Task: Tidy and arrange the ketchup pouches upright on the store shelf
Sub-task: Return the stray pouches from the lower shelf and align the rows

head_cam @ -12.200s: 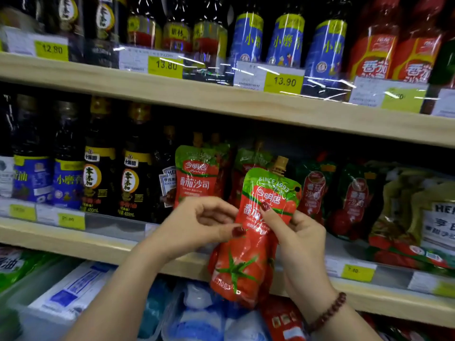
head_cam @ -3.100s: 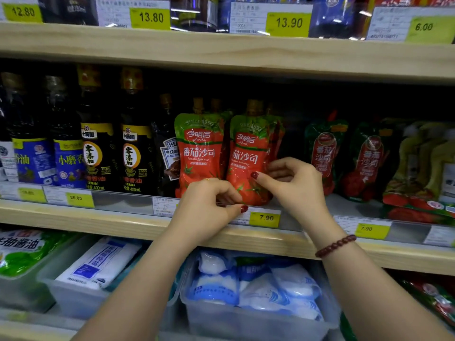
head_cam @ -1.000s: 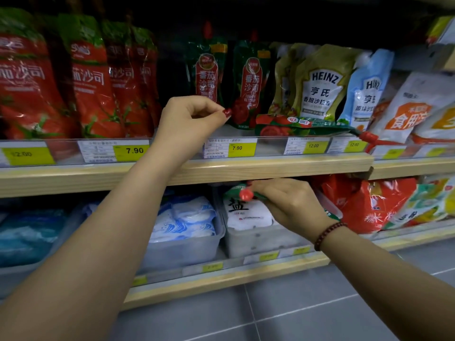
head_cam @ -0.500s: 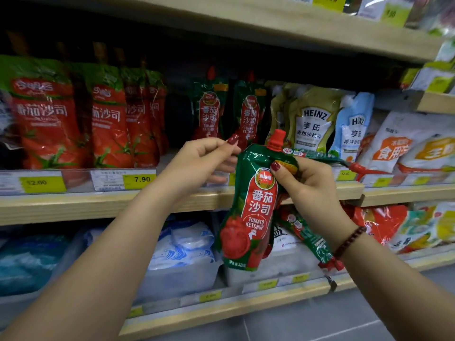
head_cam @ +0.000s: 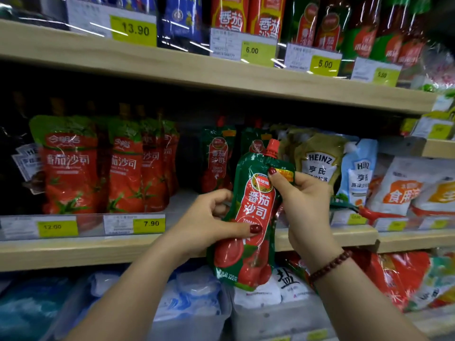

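Ketchup pouch [head_cam: 254,217], glossy and crinkled, red-spouted. Your left hand [head_cam: 209,222] pinches its middle; your right hand [head_cam: 304,205] grips its top.

Ketchup pouch [head_cam: 257,205], green/red, red cap, held upright
Label fwd, in front of shelf [head_cam: 98,252] edge; matching pouches [head_cam: 218,156] upright behind, red pouches [head_cam: 71,166] upright at left
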